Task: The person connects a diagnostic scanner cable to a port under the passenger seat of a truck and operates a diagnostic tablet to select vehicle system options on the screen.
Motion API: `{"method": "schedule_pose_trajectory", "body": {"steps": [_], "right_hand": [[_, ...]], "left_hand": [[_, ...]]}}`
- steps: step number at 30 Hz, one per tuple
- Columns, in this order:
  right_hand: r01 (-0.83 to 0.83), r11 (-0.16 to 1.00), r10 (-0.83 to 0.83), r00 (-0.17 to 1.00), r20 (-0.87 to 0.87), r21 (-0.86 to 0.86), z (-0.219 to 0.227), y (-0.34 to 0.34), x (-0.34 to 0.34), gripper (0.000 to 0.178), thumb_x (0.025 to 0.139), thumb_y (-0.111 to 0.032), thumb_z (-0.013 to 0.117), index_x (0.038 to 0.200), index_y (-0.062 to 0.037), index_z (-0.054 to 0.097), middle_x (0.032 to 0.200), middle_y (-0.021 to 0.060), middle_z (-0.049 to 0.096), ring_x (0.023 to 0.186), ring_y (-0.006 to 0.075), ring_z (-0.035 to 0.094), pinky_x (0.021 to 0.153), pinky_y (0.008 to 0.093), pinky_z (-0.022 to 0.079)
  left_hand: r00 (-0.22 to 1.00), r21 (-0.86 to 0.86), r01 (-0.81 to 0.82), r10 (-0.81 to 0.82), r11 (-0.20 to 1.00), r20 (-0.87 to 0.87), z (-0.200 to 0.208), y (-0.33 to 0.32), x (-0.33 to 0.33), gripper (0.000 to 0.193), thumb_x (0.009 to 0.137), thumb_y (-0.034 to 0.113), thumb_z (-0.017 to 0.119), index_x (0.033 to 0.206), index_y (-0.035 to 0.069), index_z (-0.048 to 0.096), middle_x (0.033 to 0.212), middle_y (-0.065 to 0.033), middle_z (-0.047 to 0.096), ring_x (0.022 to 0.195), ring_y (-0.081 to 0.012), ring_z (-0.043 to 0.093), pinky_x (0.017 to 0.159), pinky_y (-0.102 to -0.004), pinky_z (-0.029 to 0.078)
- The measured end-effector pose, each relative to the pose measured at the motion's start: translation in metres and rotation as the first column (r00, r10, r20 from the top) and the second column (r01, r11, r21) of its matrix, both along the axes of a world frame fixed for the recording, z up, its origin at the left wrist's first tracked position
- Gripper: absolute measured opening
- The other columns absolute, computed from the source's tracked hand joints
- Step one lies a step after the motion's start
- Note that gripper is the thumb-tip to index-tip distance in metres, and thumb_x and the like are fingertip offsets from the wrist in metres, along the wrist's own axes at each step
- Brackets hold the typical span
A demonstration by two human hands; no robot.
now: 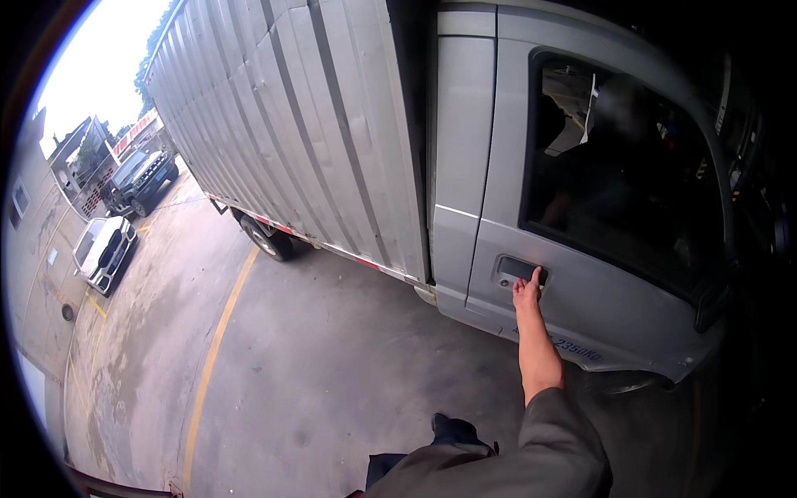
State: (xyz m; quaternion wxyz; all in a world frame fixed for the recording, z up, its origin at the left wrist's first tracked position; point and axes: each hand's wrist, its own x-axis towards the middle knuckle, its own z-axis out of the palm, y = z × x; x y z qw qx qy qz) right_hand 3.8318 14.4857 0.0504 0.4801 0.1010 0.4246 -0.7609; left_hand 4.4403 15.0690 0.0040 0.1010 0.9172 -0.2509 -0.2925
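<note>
My right hand reaches out to the recessed door handle of a grey truck cab door. One digit stretches up over the right end of the handle, while the other fingers are curled in below it. Below the handle's left end sits a small round lock. The door looks closed in its frame. Above the handle is a dark side window with reflections in it. My left hand is out of the picture.
Behind the cab stands a ribbed metal cargo box, with a rear wheel beneath it. A white car and a dark off-road vehicle are parked at the left by a wall. A yellow line crosses the concrete ground.
</note>
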Motion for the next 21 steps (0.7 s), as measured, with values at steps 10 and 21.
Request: {"method": "schedule_pose_trajectory", "body": {"steps": [10,21], "right_hand": [[0.116,0.990,-0.112,0.992,-0.052,0.086,0.036,0.160,0.072,0.032,0.095,-0.037,0.069,0.079,-0.0151,0.053,0.068,-0.0016,0.054,0.046,0.0088,0.037,0.050,0.0260,0.032],[0.385,0.919,0.021,-0.255,-0.967,-0.082,0.325,0.314,0.285,0.057,0.075,-0.014,0.085,0.120,-0.0008,0.052,0.125,0.0152,0.056,0.116,0.0282,0.055,0.101,0.0390,0.043]], "left_hand": [[0.867,0.081,0.498,-0.495,0.864,-0.051,-0.008,-0.243,0.199,0.064,0.064,0.041,0.087,0.113,0.007,0.063,0.105,-0.0151,0.073,0.098,-0.0307,0.070,0.085,-0.0416,0.055],[0.494,0.356,0.757,-0.837,0.548,0.237,-0.030,-0.530,0.290,0.066,0.057,0.051,0.086,0.105,0.008,0.071,0.108,-0.0109,0.069,0.109,-0.0264,0.066,0.095,-0.0376,0.052]]}}
